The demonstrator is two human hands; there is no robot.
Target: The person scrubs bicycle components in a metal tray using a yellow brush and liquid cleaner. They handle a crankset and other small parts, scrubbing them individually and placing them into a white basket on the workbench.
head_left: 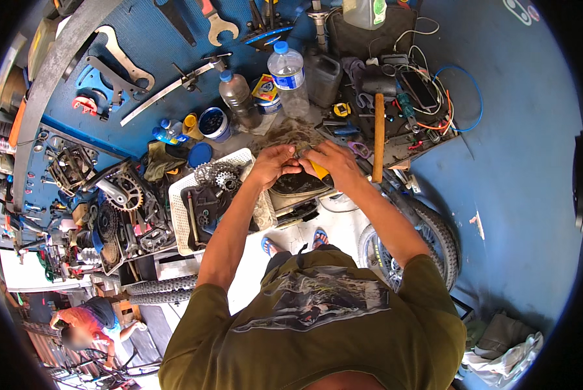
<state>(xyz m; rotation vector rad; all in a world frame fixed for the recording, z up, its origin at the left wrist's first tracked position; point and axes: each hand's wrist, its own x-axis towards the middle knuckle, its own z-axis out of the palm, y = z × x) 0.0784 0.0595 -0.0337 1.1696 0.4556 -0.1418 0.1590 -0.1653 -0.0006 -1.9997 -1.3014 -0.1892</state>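
A yellow thing [320, 170] is gripped in the right hand [333, 161], over what looks like a dark tray [298, 184] by the worktop [281, 135]. The left hand [275, 165] is held just beside it, fingers bunched; whether something small is pinched there cannot be told. The work seems begun; how much is left cannot be seen. The yellow thing seems slanted lengthwise, far left to near right; its front end cannot be told.

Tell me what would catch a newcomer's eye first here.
The left hand and right hand, close together near mid-picture, the right holding a yellow object. To their left sits a white basket with bicycle sprockets; behind them stands a clear, blue-capped bottle.
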